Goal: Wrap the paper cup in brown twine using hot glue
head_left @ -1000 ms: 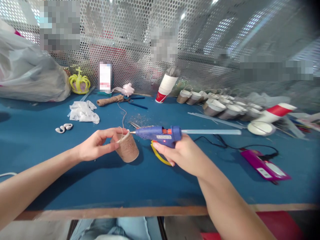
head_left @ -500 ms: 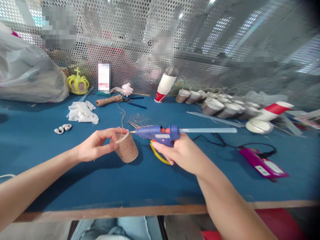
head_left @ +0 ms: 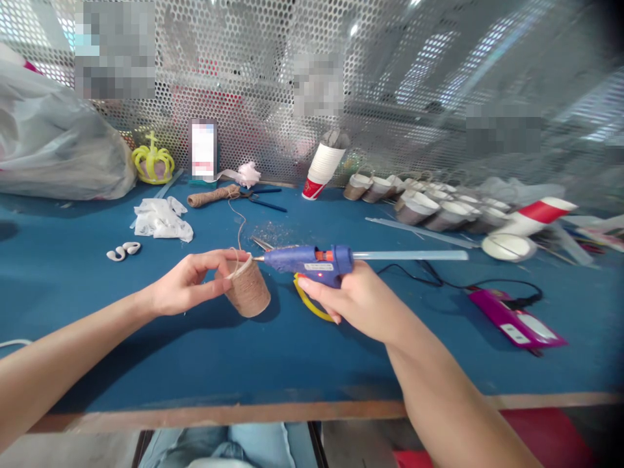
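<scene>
My left hand [head_left: 192,283] grips a small paper cup [head_left: 249,290] wrapped in brown twine, its fingers at the white rim. The cup is tilted, its mouth towards the upper left. From the rim a strand of twine [head_left: 242,224] runs back to a twine bundle [head_left: 213,195]. My right hand [head_left: 355,296] is closed round the handle of a blue glue gun [head_left: 305,260], whose nozzle is at the cup's rim. A clear glue stick [head_left: 409,255] juts out of the gun's rear. Partly hidden below the gun are scissors with a yellow handle [head_left: 312,304].
Several twine-wrapped cups [head_left: 414,207] stand at the back right, near a tipped red-and-white cup stack [head_left: 541,216]. Another cup stack [head_left: 324,170] leans at the mesh wall. A purple power strip [head_left: 517,318] lies right, white crumpled material [head_left: 163,219] left. A large plastic bag [head_left: 58,136] sits far left.
Almost nothing differs. Both hands, the cup and the glue gun keep their places, with the nozzle still at the rim; the view has shifted very slightly.
</scene>
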`<state>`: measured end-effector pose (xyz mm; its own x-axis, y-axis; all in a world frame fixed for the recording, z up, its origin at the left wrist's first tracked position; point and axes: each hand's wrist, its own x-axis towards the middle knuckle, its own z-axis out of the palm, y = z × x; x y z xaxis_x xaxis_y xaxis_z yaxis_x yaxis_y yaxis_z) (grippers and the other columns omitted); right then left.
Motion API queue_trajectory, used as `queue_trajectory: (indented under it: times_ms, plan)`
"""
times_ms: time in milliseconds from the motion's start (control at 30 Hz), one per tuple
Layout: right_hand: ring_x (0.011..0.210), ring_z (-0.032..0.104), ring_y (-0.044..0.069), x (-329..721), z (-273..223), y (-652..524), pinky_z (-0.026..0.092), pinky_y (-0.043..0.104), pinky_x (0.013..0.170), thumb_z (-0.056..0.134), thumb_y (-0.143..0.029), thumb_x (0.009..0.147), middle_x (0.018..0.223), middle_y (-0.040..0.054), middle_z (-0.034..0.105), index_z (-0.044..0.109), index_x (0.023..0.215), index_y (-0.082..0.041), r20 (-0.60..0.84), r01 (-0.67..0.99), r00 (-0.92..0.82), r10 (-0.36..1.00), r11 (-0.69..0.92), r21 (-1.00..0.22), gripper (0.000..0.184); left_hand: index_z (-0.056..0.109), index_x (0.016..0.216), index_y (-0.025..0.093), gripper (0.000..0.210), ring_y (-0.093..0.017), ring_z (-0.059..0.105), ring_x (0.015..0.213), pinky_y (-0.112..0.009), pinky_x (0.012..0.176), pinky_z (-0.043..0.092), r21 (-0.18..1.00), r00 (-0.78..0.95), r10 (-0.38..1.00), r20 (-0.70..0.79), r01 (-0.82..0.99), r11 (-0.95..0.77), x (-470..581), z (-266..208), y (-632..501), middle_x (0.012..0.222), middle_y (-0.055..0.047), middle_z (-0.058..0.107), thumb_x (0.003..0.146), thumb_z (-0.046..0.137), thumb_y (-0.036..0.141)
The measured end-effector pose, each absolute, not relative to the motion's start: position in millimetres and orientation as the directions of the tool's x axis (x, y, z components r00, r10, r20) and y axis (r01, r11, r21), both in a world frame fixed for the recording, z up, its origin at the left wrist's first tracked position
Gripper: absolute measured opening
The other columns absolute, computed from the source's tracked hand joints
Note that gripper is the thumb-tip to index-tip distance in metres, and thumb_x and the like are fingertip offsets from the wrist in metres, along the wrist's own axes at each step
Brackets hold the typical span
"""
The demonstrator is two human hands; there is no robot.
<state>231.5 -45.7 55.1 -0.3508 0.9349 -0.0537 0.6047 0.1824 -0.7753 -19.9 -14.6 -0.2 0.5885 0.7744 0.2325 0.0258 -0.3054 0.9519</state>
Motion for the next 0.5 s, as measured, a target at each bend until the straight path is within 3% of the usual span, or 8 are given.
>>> queue_trajectory:
  times_ms: [500]
  plan:
    - [0.039, 0.042, 0.008, 228.1, 59.3, -53.5, 0.037, 0.021, 0.04, 0.05, -0.034, 0.08, 0.044, -0.005, 0.042, 0.044, 0.057, -0.019, -0.094, 0.616, -0.331, 0.939, 0.14, -0.775, 0.028, 0.054, 0.072, 0.014, 0.018, -0.028, 0.048, 0.117, -0.039, 0.095, 0.039, 0.925, 0.603, 0.753, 0.263, 0.064, -0.375, -19.3, 1.3, -15.5, 0.128, -0.015, 0.052, 0.084, 0.053, 0.027]
